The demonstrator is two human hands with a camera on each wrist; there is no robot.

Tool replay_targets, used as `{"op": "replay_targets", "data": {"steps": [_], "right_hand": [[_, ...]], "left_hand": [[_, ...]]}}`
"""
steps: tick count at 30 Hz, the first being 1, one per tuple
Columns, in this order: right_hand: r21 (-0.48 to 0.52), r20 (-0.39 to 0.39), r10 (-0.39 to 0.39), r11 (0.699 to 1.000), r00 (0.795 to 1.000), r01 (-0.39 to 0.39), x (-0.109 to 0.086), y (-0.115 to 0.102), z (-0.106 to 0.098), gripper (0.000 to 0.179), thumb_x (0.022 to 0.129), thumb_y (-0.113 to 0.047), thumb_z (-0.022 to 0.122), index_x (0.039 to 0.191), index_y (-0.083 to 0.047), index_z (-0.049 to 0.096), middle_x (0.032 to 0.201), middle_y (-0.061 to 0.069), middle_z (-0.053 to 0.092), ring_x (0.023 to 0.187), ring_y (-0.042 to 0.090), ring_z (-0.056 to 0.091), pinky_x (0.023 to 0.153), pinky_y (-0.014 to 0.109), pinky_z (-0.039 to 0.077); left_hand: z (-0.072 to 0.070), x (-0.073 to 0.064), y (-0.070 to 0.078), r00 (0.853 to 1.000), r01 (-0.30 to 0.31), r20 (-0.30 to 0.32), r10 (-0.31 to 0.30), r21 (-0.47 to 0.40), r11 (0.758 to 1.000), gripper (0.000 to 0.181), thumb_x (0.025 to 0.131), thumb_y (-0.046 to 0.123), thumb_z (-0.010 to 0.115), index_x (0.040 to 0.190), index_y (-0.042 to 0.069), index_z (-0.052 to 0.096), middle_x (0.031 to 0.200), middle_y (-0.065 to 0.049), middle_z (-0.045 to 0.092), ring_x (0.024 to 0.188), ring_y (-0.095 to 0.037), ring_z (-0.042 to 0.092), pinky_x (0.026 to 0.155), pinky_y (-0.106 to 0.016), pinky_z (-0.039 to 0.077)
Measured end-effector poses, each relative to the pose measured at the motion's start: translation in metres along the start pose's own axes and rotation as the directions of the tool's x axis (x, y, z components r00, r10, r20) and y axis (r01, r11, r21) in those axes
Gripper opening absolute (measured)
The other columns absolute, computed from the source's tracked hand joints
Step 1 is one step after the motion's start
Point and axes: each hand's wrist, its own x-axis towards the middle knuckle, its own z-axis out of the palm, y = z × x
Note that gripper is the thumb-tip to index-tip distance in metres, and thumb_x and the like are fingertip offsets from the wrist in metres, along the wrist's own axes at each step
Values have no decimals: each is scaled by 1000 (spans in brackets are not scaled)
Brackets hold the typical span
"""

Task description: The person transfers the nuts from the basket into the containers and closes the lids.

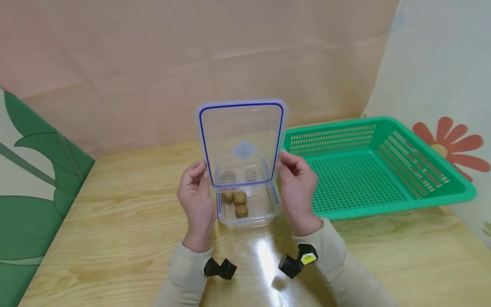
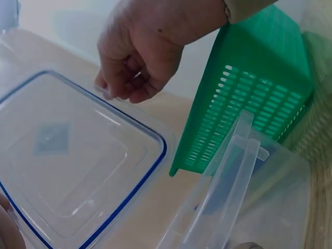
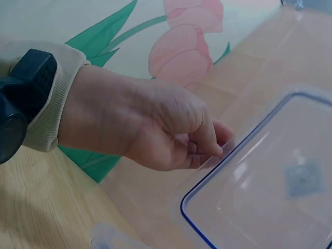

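A clear plastic lid (image 1: 245, 123) with a blue seal stands raised and tilted over the back part of a clear food container (image 1: 264, 209). Several walnuts (image 1: 241, 198) lie in that container, some of them seen through the lid. On the lid's left edge my left hand (image 1: 197, 196) pinches with thumb and fingers. The right edge is pinched by my right hand (image 1: 299, 192). In the left wrist view the right hand (image 2: 145, 52) appears at the lid's rim; the right wrist view shows the left hand (image 3: 150, 124) at the opposite rim.
A green plastic basket (image 1: 406, 209) stands close to the right hand, its floor bare. The wooden table (image 1: 126, 221) reaches back to a plain backdrop (image 1: 153, 76). A printed leaf panel (image 1: 30, 230) borders the left side, and a flower-printed panel (image 1: 441, 64) the right.
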Motion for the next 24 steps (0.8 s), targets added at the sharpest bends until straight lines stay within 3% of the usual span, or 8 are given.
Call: {"op": "replay_targets", "data": {"steps": [4, 8, 11, 15, 19, 22, 24], "right_hand": [[31, 13, 0, 1000, 1000, 0, 0, 0, -2, 23, 79, 14, 59, 81, -7, 70, 82, -2, 67, 75, 7, 60, 66, 16, 53], [165, 75, 44, 985, 996, -56, 0, -3, -4, 29, 83, 13, 50, 75, -9, 68, 78, 0, 65, 72, 12, 62, 71, 24, 56], [287, 114, 62, 954, 992, -92, -1, -4, -5, 31, 85, 8, 43, 70, -7, 66, 75, 2, 64, 72, 15, 62, 73, 28, 57], [350, 130, 64, 931, 989, -107, -1, -4, -4, 34, 90, 1, 45, 62, -10, 62, 68, -2, 59, 68, 9, 56, 66, 22, 54], [290, 156, 92, 948, 983, -135, -1, -2, -7, 40, 91, 1, 45, 56, -13, 59, 68, -5, 61, 68, 7, 53, 59, 17, 48], [218, 219, 164, 953, 962, -212, -3, -3, -12, 34, 92, 0, 44, 67, -9, 66, 78, -2, 68, 77, 10, 60, 65, 19, 52], [132, 270, 230, 953, 935, -272, -5, -4, -17, 28, 95, -6, 44, 88, -2, 70, 91, 2, 70, 87, 10, 63, 74, 19, 54]], "left_hand": [[-1, 0, 4, 1000, -18, -10, 18, -13, 1000, 17, 82, -16, 56, 89, -5, 66, 99, -2, 64, 96, -15, 61, 85, -22, 53], [-4, 1, 8, 1000, -30, 1, 30, -5, 1000, 14, 81, -12, 60, 81, 1, 67, 98, -2, 67, 97, -18, 62, 86, -26, 54], [-8, 0, 11, 999, -23, 32, 24, -21, 1000, 18, 83, -12, 57, 76, 4, 63, 106, -7, 67, 106, -22, 60, 91, -28, 52], [-12, -2, 17, 993, 87, 92, -79, -81, 993, 22, 90, -1, 46, 72, 5, 58, 127, -16, 56, 123, -28, 47, 102, -29, 44], [-17, -2, 24, 967, 231, 139, -216, -105, 967, 26, 92, 13, 42, 70, 10, 54, 137, -22, 44, 130, -32, 39, 109, -34, 35], [-21, 0, 28, 944, 291, 184, -275, -66, 954, 22, 90, 15, 44, 70, 13, 53, 140, -23, 39, 131, -32, 36, 112, -39, 30], [-24, 0, 29, 923, 320, 238, -303, -33, 947, 18, 90, 15, 44, 75, 15, 54, 142, -23, 33, 132, -31, 31, 115, -43, 23]]}}
